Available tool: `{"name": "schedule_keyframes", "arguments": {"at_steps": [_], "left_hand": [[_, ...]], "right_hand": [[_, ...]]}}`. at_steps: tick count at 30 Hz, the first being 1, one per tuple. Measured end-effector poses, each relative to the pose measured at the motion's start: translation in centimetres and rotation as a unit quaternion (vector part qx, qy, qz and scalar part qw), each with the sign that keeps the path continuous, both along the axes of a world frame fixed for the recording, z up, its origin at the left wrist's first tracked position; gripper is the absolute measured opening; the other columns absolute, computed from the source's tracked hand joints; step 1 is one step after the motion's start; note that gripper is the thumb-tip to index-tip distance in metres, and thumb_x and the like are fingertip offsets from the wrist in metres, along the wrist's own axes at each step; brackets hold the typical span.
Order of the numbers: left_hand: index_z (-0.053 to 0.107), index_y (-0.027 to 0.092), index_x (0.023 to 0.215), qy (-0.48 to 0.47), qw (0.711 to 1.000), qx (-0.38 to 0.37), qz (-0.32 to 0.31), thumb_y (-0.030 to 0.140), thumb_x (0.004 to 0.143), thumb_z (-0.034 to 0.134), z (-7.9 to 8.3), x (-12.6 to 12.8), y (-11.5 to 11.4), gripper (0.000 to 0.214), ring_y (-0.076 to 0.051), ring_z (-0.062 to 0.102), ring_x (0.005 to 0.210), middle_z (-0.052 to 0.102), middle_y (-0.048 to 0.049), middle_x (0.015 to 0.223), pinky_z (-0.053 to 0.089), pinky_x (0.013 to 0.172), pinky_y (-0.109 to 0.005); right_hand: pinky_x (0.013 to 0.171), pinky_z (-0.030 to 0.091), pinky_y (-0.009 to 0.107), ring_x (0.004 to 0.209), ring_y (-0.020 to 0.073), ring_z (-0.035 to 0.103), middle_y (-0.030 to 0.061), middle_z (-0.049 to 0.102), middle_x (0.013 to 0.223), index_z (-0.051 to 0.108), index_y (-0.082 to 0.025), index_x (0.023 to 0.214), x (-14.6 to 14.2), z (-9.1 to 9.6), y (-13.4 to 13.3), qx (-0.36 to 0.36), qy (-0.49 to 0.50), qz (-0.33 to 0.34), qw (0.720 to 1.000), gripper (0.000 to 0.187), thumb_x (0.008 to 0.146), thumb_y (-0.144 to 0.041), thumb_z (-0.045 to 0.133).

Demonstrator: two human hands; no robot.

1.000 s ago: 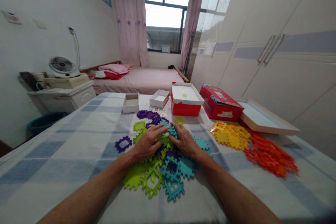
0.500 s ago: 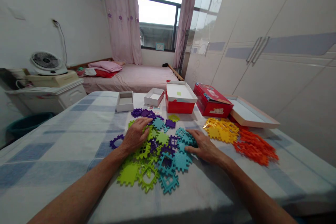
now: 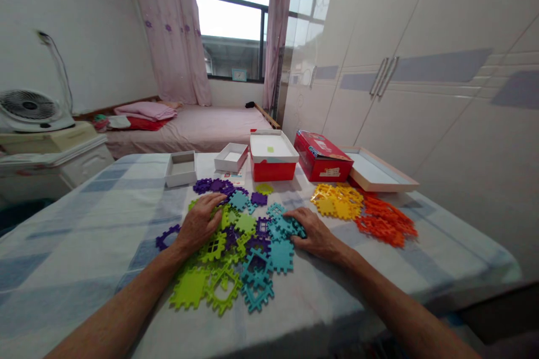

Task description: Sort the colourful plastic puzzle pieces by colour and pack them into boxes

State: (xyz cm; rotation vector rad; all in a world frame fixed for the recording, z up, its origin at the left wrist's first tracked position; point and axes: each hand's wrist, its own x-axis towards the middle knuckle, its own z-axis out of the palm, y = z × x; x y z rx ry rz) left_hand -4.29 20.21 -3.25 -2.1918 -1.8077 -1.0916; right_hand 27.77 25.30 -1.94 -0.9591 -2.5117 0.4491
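A heap of flat notched plastic tiles in green, teal and purple (image 3: 240, 247) lies on the checked tablecloth in front of me. My left hand (image 3: 199, 222) rests flat on the green tiles at the heap's left side, fingers spread. On the heap's right side, my right hand (image 3: 311, 231) lies palm down with its fingertips on a clump of teal tiles (image 3: 287, 226). Neither hand lifts a tile.
Yellow tiles (image 3: 337, 201) and orange tiles (image 3: 385, 222) lie in separate piles to the right. Behind stand two small white boxes (image 3: 181, 168), a red open box (image 3: 272, 161), a red lid (image 3: 322, 155) and a shallow tray (image 3: 379, 171). The table's right edge (image 3: 484, 286) is near.
My hands, together at the heap's middle a second ago, have spread apart to its left and right sides. The view has swung to the right.
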Motion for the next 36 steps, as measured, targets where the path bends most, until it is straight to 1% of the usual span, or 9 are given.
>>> {"name": "schedule_keyframes", "arguments": {"at_steps": [5,9,13,18,22,26,28,32,36], "left_hand": [[0.061,0.019,0.112,0.004,1.0,0.004,0.001,0.03,0.085,0.043,-0.4,-0.4,0.2,0.035,-0.026,0.056,0.114,0.063,-0.0106,0.118,0.044,0.102,-0.047],[0.062,0.018,0.112,0.012,1.0,0.0,-0.003,0.031,0.085,0.044,-0.6,-0.8,0.4,0.035,-0.026,0.056,0.114,0.063,-0.0112,0.119,0.043,0.102,-0.046],[0.062,0.018,0.111,0.013,1.0,-0.005,-0.002,0.031,0.085,0.044,-0.7,-0.9,0.4,0.035,-0.026,0.055,0.115,0.062,-0.0109,0.12,0.043,0.103,-0.046],[0.062,0.017,0.111,0.011,1.0,-0.005,-0.002,0.031,0.084,0.043,-0.9,-0.9,0.5,0.036,-0.027,0.054,0.116,0.062,-0.0116,0.12,0.042,0.103,-0.047],[0.062,0.016,0.111,0.012,1.0,-0.011,0.001,0.031,0.084,0.043,-0.9,-0.9,0.5,0.037,-0.027,0.054,0.116,0.062,-0.0125,0.121,0.042,0.103,-0.048],[0.064,0.018,0.109,0.008,1.0,-0.011,0.001,0.03,0.083,0.043,-0.7,-0.8,0.4,0.035,-0.026,0.055,0.115,0.062,-0.0111,0.12,0.043,0.103,-0.048],[0.064,0.019,0.108,0.005,1.0,-0.013,-0.001,0.029,0.083,0.043,-0.5,-0.7,0.4,0.035,-0.026,0.055,0.115,0.062,-0.0098,0.12,0.043,0.103,-0.048],[0.064,0.019,0.11,0.0,1.0,-0.018,0.0,0.028,0.082,0.042,-0.3,-0.5,0.3,0.036,-0.026,0.055,0.114,0.062,-0.0103,0.12,0.043,0.103,-0.048],[0.057,0.016,0.121,-0.012,1.0,-0.022,0.007,0.028,0.084,0.041,-0.1,-0.3,0.1,0.043,-0.026,0.054,0.117,0.061,-0.0121,0.122,0.042,0.104,-0.046]], "right_hand": [[0.093,0.041,0.038,0.103,0.0217,0.048,0.0088,0.053,0.11,0.053,-0.018,0.121,-0.2,-0.7,0.0,0.04,0.046,-0.006,0.998,0.05,0.072,-0.016,0.061],[0.096,0.04,0.04,0.107,0.0225,0.047,0.0088,0.052,0.111,0.051,-0.019,0.12,1.2,1.0,-0.2,0.06,0.096,-0.042,0.993,0.047,0.074,-0.016,0.058],[0.097,0.039,0.042,0.11,0.0238,0.048,0.0081,0.053,0.114,0.05,-0.023,0.121,5.0,2.4,-1.6,0.065,0.101,-0.091,0.989,0.043,0.078,-0.02,0.055],[0.097,0.04,0.044,0.11,0.0246,0.05,0.0098,0.055,0.116,0.054,-0.02,0.119,9.6,0.4,-3.7,0.059,0.021,-0.156,0.986,0.041,0.078,-0.023,0.054],[0.1,0.037,0.048,0.117,0.0276,0.048,0.0117,0.054,0.125,0.056,-0.02,0.12,10.8,-1.3,-4.4,0.077,-0.047,-0.197,0.976,0.042,0.081,-0.034,0.056],[0.104,0.032,0.054,0.128,0.0323,0.039,0.0144,0.047,0.136,0.052,-0.02,0.128,9.9,-0.6,-4.5,0.118,-0.054,-0.202,0.971,0.055,0.079,-0.044,0.059],[0.105,0.031,0.053,0.128,0.0301,0.039,0.0136,0.048,0.135,0.051,-0.021,0.129,8.5,0.1,-4.7,0.122,-0.035,-0.179,0.976,0.051,0.083,-0.041,0.057],[0.105,0.035,0.047,0.123,0.0258,0.044,0.0112,0.054,0.128,0.053,-0.022,0.127,4.7,0.5,-4.9,0.079,-0.036,-0.091,0.992,0.042,0.085,-0.029,0.053],[0.102,0.038,0.048,0.122,0.0284,0.045,0.0137,0.053,0.13,0.054,-0.019,0.128,2.2,0.0,-4.1,0.041,-0.085,-0.09,0.992,0.045,0.084,-0.026,0.051]]}}
